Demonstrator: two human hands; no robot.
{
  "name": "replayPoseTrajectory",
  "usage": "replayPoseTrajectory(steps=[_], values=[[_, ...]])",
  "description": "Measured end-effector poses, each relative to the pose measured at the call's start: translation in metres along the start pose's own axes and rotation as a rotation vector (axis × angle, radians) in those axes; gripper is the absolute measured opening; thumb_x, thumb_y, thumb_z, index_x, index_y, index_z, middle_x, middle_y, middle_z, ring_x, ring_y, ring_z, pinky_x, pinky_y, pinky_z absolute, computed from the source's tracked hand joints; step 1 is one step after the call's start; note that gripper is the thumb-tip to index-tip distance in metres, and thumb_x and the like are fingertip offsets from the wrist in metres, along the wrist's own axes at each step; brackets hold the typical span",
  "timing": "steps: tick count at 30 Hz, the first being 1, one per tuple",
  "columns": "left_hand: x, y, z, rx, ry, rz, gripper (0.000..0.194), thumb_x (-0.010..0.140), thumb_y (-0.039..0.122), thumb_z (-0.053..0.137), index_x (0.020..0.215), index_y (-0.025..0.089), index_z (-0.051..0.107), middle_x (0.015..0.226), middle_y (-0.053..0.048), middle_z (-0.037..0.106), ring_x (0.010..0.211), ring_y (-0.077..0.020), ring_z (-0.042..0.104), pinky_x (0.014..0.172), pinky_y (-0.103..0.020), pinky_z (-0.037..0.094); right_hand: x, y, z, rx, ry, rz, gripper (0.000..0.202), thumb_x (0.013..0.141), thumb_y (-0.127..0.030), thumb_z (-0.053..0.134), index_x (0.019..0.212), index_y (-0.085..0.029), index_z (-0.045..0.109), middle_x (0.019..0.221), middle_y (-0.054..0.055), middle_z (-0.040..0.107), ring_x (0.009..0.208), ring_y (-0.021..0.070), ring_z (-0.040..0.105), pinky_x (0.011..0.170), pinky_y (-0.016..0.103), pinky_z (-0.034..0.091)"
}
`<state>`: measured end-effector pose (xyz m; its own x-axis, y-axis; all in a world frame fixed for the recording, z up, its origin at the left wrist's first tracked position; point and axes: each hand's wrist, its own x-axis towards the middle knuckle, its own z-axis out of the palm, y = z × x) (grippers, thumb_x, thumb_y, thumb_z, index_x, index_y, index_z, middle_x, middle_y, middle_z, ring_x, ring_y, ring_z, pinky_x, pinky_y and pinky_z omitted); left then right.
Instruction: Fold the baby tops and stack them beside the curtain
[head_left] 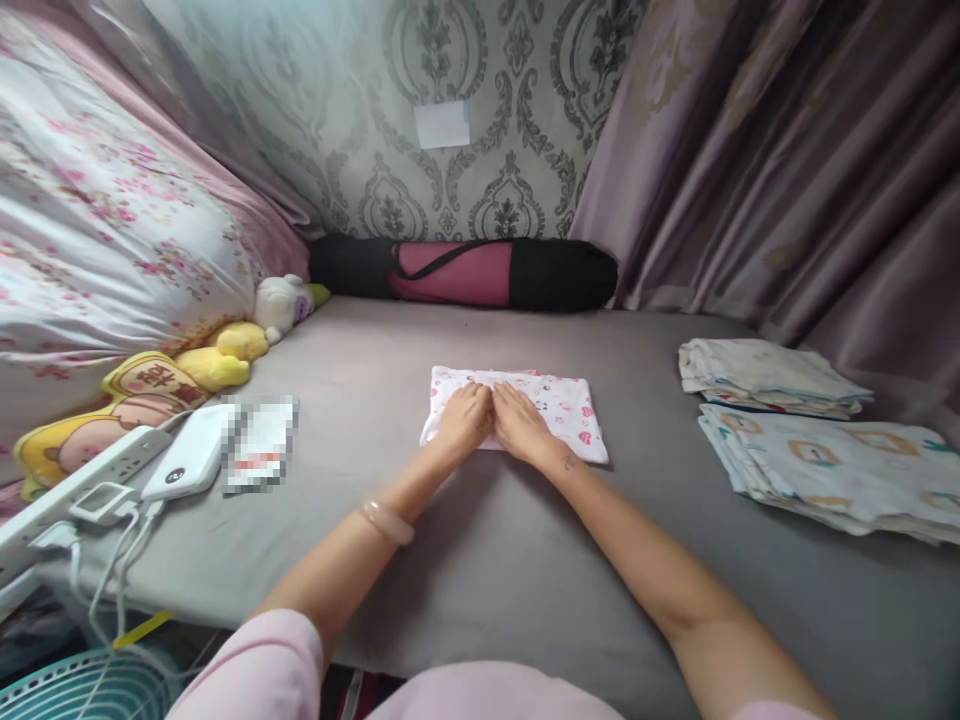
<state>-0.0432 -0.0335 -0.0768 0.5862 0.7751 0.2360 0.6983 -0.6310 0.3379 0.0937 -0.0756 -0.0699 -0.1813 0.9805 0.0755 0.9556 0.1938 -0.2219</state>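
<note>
A white cloth with a pink heart and small figure print (pixel 581 400) lies folded into a flat rectangle on the grey bed sheet. On its middle rests my left hand (pixel 463 415), palm down, fingers close together and slightly bent. My right hand (pixel 519 420) lies beside it, also palm down, with its fingers stretched forward over the cloth. The two hands touch at the thumb sides. The fabric under them looks flat, and neither hand visibly lifts it. My palms and the underside of my fingers are hidden.
Two stacks of folded cloths, a plain whitish stack (pixel 772 372) and a printed stack (pixel 832 465), lie at right. At left are a power strip (pixel 112 465), white power bank (pixel 191 455), blurred packet (pixel 262 445) and plush toys (pixel 217 360). A black-and-pink bag (pixel 457 272) lies along the wall.
</note>
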Motion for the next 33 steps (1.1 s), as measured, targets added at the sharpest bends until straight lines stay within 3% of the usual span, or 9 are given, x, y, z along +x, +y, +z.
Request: replayPoseTrajectory(steps=[3,7,11,16,25,33], values=[[0.004,0.000,0.016,0.082,-0.034,-0.046,0.038,0.089,0.011,0.039,0.125,0.011,0.053,0.132,-0.020,0.056,0.130,-0.0285,0.047,0.110,-0.045,0.034,0.006,-0.001,0.023,-0.012,-0.019,0.002,0.058,0.095,-0.020,0.030,0.150,-0.004,0.033,0.158,0.015,0.027,0.147,0.0268,0.020,0.120,0.043,0.014],[-0.003,-0.015,0.025,0.154,-0.044,-0.119,0.048,0.098,0.028,0.035,0.142,0.011,0.041,0.153,-0.018,0.037,0.144,-0.0308,0.028,0.117,-0.048,0.022,-0.002,0.013,0.025,-0.004,-0.012,0.016,0.060,0.099,-0.033,0.022,0.152,-0.007,0.031,0.160,0.012,0.024,0.149,0.0244,0.015,0.121,0.044,0.007],[-0.008,-0.026,0.020,0.214,-0.054,-0.189,0.063,0.097,0.051,0.037,0.148,0.014,0.035,0.156,-0.019,0.030,0.146,-0.0326,0.024,0.118,-0.050,0.018,-0.011,0.026,0.017,-0.010,-0.009,0.073,0.063,0.099,-0.039,0.022,0.152,-0.005,0.029,0.160,0.013,0.022,0.149,0.0250,0.014,0.120,0.045,0.006],[-0.009,-0.032,0.011,0.202,-0.090,-0.224,0.077,0.091,0.065,0.038,0.152,0.018,0.029,0.158,-0.018,0.027,0.147,-0.0342,0.020,0.117,-0.050,0.018,-0.021,0.043,0.013,-0.056,0.026,0.169,0.065,0.099,-0.041,0.023,0.151,-0.002,0.029,0.160,0.016,0.022,0.149,0.0256,0.015,0.120,0.042,0.008],[-0.008,-0.037,0.011,0.153,-0.101,-0.288,0.088,0.086,0.072,0.041,0.151,0.014,0.030,0.160,-0.019,0.022,0.147,-0.0381,0.018,0.116,-0.052,0.020,-0.031,0.071,0.011,-0.086,0.101,0.260,0.062,0.100,-0.042,0.023,0.150,-0.006,0.035,0.159,0.014,0.026,0.148,0.0264,0.018,0.120,0.042,0.012],[-0.011,-0.040,0.010,0.192,-0.106,-0.237,0.086,0.089,0.070,0.036,0.151,0.011,0.029,0.159,-0.021,0.021,0.147,-0.0386,0.018,0.116,-0.052,0.021,-0.032,0.083,0.014,-0.101,0.149,0.267,0.062,0.100,-0.041,0.025,0.148,-0.003,0.036,0.157,0.017,0.030,0.146,0.0273,0.023,0.119,0.041,0.017]])
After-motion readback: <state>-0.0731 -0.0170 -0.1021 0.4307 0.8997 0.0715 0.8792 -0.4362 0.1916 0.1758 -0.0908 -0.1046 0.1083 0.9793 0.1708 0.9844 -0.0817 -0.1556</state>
